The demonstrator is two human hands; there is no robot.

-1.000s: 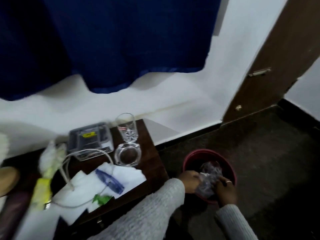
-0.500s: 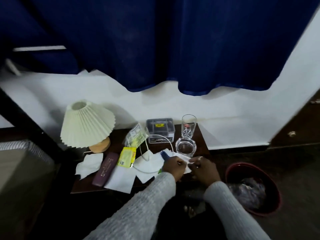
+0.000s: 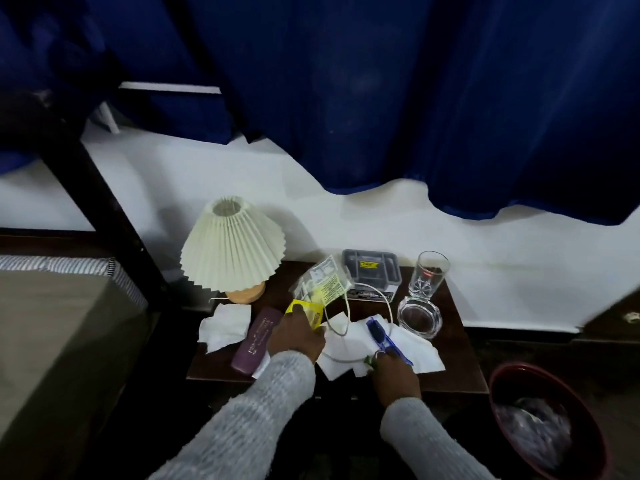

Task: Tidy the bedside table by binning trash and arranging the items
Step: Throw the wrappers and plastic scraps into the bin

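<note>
On bedside table [image 3: 460, 358]: two tissues [image 3: 227, 322], one glass [image 3: 428, 273].

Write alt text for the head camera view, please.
Two hands reach onto a cluttered bedside table: the left hand on a yellow packet, the right hand by white tissues. A red bin sits right.

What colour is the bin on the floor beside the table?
The bin is dark red, seen best in the head view, at lower right.
</note>
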